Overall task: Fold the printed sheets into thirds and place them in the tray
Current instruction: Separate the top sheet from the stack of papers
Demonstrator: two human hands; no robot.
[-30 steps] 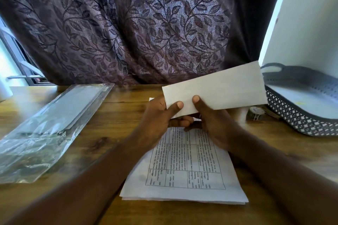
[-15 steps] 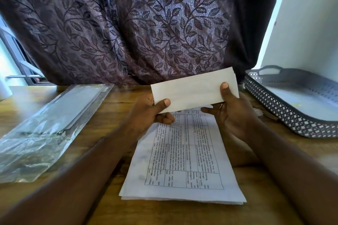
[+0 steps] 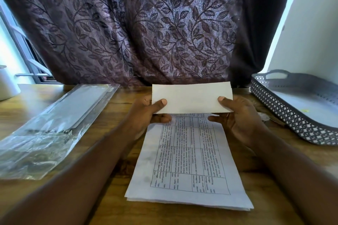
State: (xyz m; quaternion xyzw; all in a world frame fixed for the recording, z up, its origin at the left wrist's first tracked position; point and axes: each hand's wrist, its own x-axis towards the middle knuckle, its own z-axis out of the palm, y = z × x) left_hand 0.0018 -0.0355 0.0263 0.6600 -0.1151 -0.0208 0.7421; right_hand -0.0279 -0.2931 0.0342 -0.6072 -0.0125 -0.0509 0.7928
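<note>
Left hand (image 3: pixel 146 115): thumb on front, fingers behind, pinching the left end of a folded sheet (image 3: pixel 192 97). Right hand (image 3: pixel 237 117): same pinch on the right end. Folded sheet: white, blank-faced, long rectangle, held level above the bench (image 3: pixel 113 197), wood-grained. Stack of printed sheets (image 3: pixel 188 160): flat below the hands, gridded table of text, too blurred to read. Tray (image 3: pixel 292 120): grey lattice plastic, right, partly cut off. Plastic sleeve (image 3: pixel 54 124): clear, crinkled, left; contents probably paper.
</note>
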